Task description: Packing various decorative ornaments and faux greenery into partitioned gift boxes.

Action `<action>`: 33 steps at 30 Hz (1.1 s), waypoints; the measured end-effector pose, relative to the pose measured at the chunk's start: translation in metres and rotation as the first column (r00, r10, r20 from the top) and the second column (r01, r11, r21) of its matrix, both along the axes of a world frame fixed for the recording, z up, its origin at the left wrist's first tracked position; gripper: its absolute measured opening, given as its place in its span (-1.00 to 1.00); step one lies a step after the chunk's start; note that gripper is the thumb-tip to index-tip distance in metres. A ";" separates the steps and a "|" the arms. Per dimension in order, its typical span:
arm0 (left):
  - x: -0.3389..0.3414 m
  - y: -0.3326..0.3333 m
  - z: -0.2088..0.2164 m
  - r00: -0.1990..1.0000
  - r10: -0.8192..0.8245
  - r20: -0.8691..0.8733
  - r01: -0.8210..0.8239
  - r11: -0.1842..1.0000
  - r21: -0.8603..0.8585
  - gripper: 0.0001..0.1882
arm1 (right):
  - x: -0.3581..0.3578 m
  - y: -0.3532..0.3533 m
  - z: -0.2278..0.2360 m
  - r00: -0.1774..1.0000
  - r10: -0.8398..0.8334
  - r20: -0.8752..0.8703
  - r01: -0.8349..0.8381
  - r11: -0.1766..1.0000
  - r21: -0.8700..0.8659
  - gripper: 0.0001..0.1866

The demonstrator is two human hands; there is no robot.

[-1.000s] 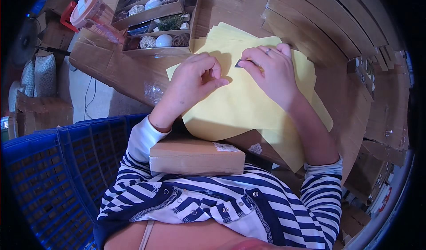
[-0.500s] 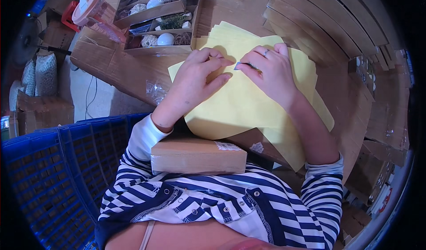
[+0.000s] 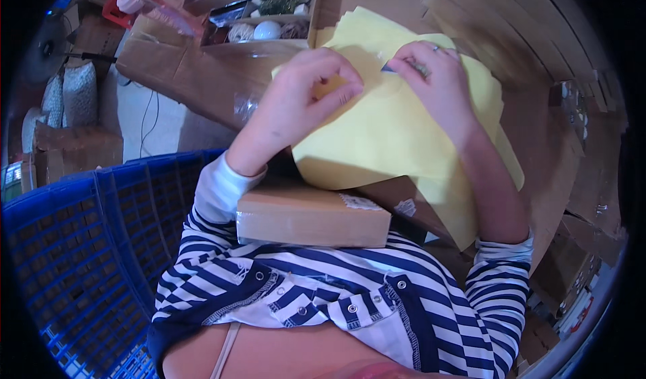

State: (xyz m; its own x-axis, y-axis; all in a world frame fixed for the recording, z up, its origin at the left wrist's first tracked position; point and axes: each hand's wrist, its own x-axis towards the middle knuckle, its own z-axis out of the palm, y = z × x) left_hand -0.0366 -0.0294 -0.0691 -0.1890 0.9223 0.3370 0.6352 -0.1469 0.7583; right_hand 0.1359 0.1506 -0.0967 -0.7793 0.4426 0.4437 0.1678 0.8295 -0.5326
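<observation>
My right hand (image 3: 434,83) is closed in a pinch on a small dark flat piece (image 3: 388,68) above a stack of yellow paper sheets (image 3: 377,137). Its fingers partly hide that piece. To its left, my left hand (image 3: 313,96) has thumb and fingertips brought together over the same sheets; whatever lies between them cannot be made out. A gap separates the two hands. The sheets overlap unevenly, and one corner hangs toward me beside my right forearm. Against my body rests a brown cardboard box (image 3: 309,221) in clear film, with a white lacy patch on top.
Trays of balls, twine and moss (image 3: 262,32) stand at the far left beside a pink-lidded clear jug (image 3: 161,2). A blue plastic crate (image 3: 74,238) is at my left. Stacked cardboard (image 3: 525,29) lines the far right. Crumpled clear plastic (image 3: 245,106) lies near my left wrist.
My fingertips, nearly meeting before, are now apart; the right hand has drawn away to the right with the dark piece. The whole view has also shifted slightly.
</observation>
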 end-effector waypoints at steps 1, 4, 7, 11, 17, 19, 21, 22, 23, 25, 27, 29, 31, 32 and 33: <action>0.002 -0.008 0.016 0.971 0.021 0.240 0.007 0.993 -0.117 -0.92 | 0.000 0.002 -0.001 1.000 0.005 0.018 -0.005 1.000 -0.022 -0.85; 0.001 -0.038 0.075 0.809 -0.023 0.588 0.275 0.898 -0.344 -0.94 | 0.000 0.003 0.002 0.996 0.000 0.087 -0.005 0.998 0.057 -0.85; -0.003 -0.053 0.098 0.790 -0.312 0.528 0.548 0.746 -0.379 -0.90 | -0.001 0.005 0.001 0.996 0.035 0.079 -0.031 0.999 -0.042 -0.84; 0.008 -0.065 0.096 0.867 -0.359 0.345 0.493 0.715 -0.495 -0.87 | 0.001 0.006 -0.004 0.997 0.047 0.068 -0.040 0.993 -0.107 -0.84; 0.018 -0.077 0.106 0.925 -0.379 -0.025 0.277 0.718 -0.639 -0.76 | 0.000 0.005 -0.004 0.997 0.061 0.049 -0.057 0.994 -0.095 -0.84; 0.022 -0.083 0.109 0.927 -0.355 -0.121 0.209 0.757 -0.620 -0.72 | 0.000 0.005 -0.002 0.997 0.060 0.051 -0.054 0.991 -0.119 -0.84; 0.025 -0.089 0.110 0.904 -0.369 -0.217 0.171 0.775 -0.609 -0.47 | -0.001 0.005 -0.002 0.997 0.057 0.056 -0.049 0.989 -0.143 -0.83; 0.026 -0.092 0.112 0.903 -0.370 -0.218 0.171 0.775 -0.608 -0.47 | 0.000 0.005 -0.002 0.997 0.053 0.053 -0.045 0.991 -0.129 -0.83; 0.027 -0.095 0.114 0.918 -0.337 -0.208 0.161 0.797 -0.582 -0.29 | 0.000 0.006 -0.002 0.998 0.047 0.051 -0.041 0.993 -0.115 -0.82; 0.020 -0.104 0.122 0.894 -0.411 -0.181 0.231 0.767 -0.599 0.12 | -0.001 0.006 -0.001 0.998 0.058 0.035 -0.053 0.992 -0.113 -0.82; 0.016 -0.112 0.124 0.889 -0.434 -0.144 0.261 0.742 -0.617 0.12 | -0.001 0.006 0.000 0.998 0.065 0.025 -0.062 0.992 -0.109 -0.82; 0.017 -0.115 0.123 0.902 -0.424 -0.080 0.293 0.738 -0.608 -0.05 | -0.002 0.005 0.002 0.998 0.055 0.038 -0.052 0.994 -0.092 -0.82; 0.015 -0.121 0.111 0.893 -0.431 -0.126 0.304 0.787 -0.538 -0.18 | -0.001 0.004 0.000 0.998 0.057 0.038 -0.053 0.994 -0.095 -0.82; 0.014 -0.123 0.104 0.884 -0.434 -0.174 0.315 0.829 -0.462 -0.30 | -0.001 0.005 0.000 0.998 0.058 0.036 -0.055 0.994 -0.096 -0.82; 0.015 -0.126 0.099 0.898 -0.402 -0.179 0.301 0.858 -0.415 -0.50 | -0.001 0.005 -0.002 0.998 0.056 0.037 -0.052 0.994 -0.096 -0.82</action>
